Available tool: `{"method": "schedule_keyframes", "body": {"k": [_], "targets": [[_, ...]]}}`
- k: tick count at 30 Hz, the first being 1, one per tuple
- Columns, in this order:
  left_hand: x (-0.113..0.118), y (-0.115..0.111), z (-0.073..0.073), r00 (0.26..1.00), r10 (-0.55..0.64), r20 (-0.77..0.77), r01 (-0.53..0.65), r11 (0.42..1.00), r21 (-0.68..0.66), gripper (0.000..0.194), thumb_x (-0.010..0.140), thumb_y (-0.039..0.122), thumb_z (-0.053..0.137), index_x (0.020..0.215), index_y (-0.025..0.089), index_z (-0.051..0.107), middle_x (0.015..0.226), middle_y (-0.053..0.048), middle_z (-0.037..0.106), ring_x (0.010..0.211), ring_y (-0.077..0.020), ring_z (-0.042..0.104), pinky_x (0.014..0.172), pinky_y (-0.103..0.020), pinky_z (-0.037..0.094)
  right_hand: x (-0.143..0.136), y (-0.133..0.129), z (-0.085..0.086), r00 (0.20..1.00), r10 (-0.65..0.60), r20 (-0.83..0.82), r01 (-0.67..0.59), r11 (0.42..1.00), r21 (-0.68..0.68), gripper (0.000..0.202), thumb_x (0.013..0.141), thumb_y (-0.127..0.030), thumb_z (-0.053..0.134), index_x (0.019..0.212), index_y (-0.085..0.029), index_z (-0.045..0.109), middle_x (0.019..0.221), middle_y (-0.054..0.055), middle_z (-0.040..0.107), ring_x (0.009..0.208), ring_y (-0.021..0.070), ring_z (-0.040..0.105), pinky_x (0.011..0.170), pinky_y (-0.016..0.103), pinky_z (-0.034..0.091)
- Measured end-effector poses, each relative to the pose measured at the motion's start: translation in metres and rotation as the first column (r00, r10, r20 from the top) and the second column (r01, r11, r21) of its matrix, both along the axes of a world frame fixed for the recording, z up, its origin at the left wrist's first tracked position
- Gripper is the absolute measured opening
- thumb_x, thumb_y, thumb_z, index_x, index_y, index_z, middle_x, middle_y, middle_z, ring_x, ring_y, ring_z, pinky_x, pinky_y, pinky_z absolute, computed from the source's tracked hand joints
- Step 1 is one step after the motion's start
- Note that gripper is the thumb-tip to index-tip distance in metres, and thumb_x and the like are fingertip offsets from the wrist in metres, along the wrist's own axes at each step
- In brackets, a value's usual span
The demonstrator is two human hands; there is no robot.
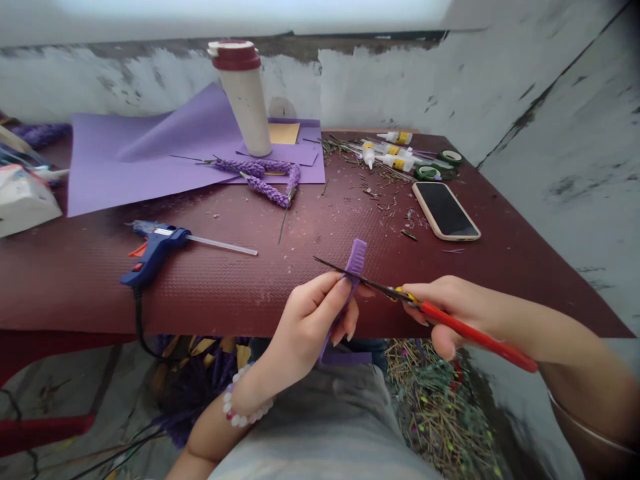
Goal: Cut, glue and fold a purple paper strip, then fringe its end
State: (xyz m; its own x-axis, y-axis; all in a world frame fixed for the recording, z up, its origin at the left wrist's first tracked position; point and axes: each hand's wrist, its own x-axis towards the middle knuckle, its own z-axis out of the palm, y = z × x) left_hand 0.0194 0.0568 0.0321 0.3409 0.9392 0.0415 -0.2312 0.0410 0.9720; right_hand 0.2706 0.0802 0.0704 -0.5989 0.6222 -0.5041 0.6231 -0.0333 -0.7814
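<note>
Between thumb and fingers, my left hand [317, 310] pinches a purple paper strip [357, 257] whose upper end has a row of fine cuts. The strip's lower part hangs down past my palm toward my lap. My right hand [450, 310] grips scissors [475, 337] with red handles and dark blades. Those blades cross the strip just above my left thumb, pointing left; I cannot tell whether they are closed on it. Some of my right fingers are hidden behind the handles. Beyond my hands lie finished-looking purple flower stems [270, 190].
A blue glue gun [157, 250] with a glue stick lies left. Behind are purple sheets [150, 153] and a lidded cup [245, 100]. A phone [445, 210], small glue bottles [397, 162], green tape rolls [429, 173] and stem scraps are at right. Plant waste [440, 407] covers the floor.
</note>
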Motion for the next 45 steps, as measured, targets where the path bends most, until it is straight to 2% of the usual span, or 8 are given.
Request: {"method": "schedule_keyframes", "body": {"k": [5,8,13,19,27,29,34,45], "targets": [[0.001,0.0,0.0,1.0,0.006,-0.017,-0.006,1.0,0.001,0.037,0.103,0.047,0.055,0.088,0.016,0.067,0.057,0.004,0.051,0.046,-0.0072,0.04,0.047,-0.022,0.032,-0.005,0.001,0.007,0.999,0.023,0.023,-0.024,1.0,0.016,0.03,0.093,-0.048,0.064,0.083,-0.023,0.051,0.067,-0.004,0.06,0.054,0.0134,0.056,0.05,0.024,0.035],[0.002,0.0,-0.003,1.0,0.015,0.017,-0.015,1.0,0.011,0.036,0.103,0.046,0.056,0.084,0.017,0.063,0.057,0.005,0.046,0.047,-0.0074,0.038,0.047,-0.022,0.031,-0.01,0.0,0.014,0.994,0.016,0.108,-0.034,0.986,0.163,0.031,0.085,-0.046,0.072,0.083,-0.023,0.052,0.067,-0.005,0.058,0.053,0.0135,0.055,0.049,0.024,0.034],[0.002,0.002,-0.011,0.985,0.038,0.168,-0.042,0.999,0.024,0.028,0.102,0.041,0.059,0.085,0.019,0.057,0.061,0.007,0.041,0.049,-0.0071,0.034,0.046,-0.021,0.03,-0.012,-0.003,0.017,0.964,-0.029,0.265,-0.097,0.889,0.448,0.054,0.063,-0.055,0.089,0.083,-0.024,0.05,0.071,-0.005,0.06,0.06,0.0162,0.055,0.052,0.024,0.037],[0.003,0.004,-0.006,0.995,0.095,0.0,-0.094,0.992,0.087,0.037,0.102,0.042,0.058,0.074,0.019,0.053,0.058,0.005,0.049,0.048,-0.0072,0.042,0.048,-0.022,0.034,-0.016,-0.005,0.01,0.935,-0.099,0.342,-0.147,0.768,0.623,0.059,0.065,-0.067,0.084,0.088,-0.024,0.051,0.082,0.002,0.067,0.066,0.023,0.064,0.056,0.029,0.043],[0.001,0.005,-0.003,0.994,0.085,-0.074,-0.078,0.992,0.099,0.043,0.101,0.044,0.059,0.067,0.018,0.057,0.058,0.002,0.057,0.045,-0.0077,0.047,0.046,-0.023,0.037,-0.018,-0.008,0.004,0.95,-0.122,0.287,-0.148,0.633,0.76,0.059,0.074,-0.075,0.072,0.094,-0.022,0.057,0.087,0.008,0.069,0.072,0.0286,0.069,0.058,0.033,0.044],[0.002,0.005,-0.003,0.994,0.089,-0.068,-0.082,0.992,0.094,0.043,0.1,0.046,0.059,0.068,0.018,0.057,0.058,0.002,0.058,0.045,-0.0079,0.047,0.046,-0.023,0.037,-0.019,-0.008,0.005,0.949,-0.119,0.292,-0.149,0.647,0.748,0.057,0.075,-0.075,0.071,0.091,-0.023,0.055,0.081,0.005,0.068,0.066,0.0257,0.067,0.056,0.031,0.041],[0.001,0.005,-0.002,0.996,0.087,-0.036,-0.083,0.991,0.104,0.04,0.101,0.043,0.06,0.069,0.018,0.057,0.058,0.002,0.059,0.045,-0.0074,0.048,0.046,-0.022,0.038,-0.022,-0.009,0.007,0.945,-0.107,0.31,-0.129,0.749,0.65,0.048,0.084,-0.069,0.068,0.081,-0.025,0.048,0.071,-0.002,0.064,0.055,0.0177,0.058,0.054,0.028,0.037],[0.0,0.004,0.001,0.997,0.069,-0.016,-0.068,0.997,0.043,0.04,0.101,0.038,0.06,0.067,0.017,0.058,0.057,0.002,0.059,0.046,-0.0071,0.049,0.046,-0.02,0.038,-0.018,-0.008,0.009,0.946,-0.109,0.304,-0.122,0.749,0.651,0.043,0.091,-0.059,0.061,0.074,-0.027,0.039,0.067,0.0,0.065,0.049,0.0159,0.052,0.054,0.029,0.034]]}}
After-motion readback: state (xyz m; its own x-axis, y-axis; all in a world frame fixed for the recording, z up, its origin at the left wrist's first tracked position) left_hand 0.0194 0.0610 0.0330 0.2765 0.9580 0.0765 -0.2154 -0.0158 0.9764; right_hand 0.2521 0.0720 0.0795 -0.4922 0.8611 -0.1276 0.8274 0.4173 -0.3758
